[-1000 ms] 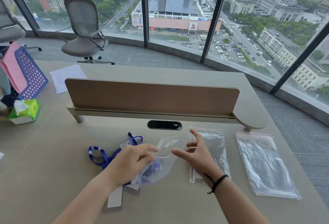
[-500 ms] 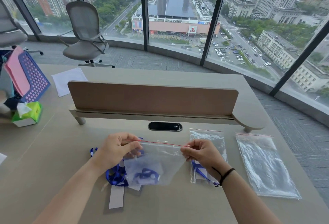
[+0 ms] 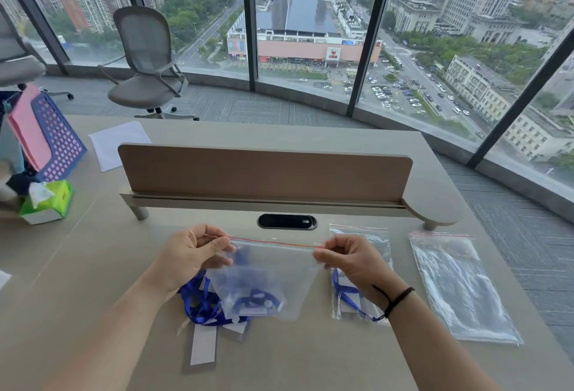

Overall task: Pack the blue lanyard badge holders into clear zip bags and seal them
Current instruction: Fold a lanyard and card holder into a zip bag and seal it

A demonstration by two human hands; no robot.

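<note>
Left hand (image 3: pixel 189 254): I pinch zip bag (image 3: pixel 267 278) left corner.
Right hand (image 3: pixel 351 258): pinches right corner.
Seal axis: runs hand to hand.

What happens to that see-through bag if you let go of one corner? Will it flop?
Probably yes. The clear zip bag looks thin, sagging below its red strip between the left hand and right hand. The blue lanyard bunched at the bottom would likely slide sideways.
</note>
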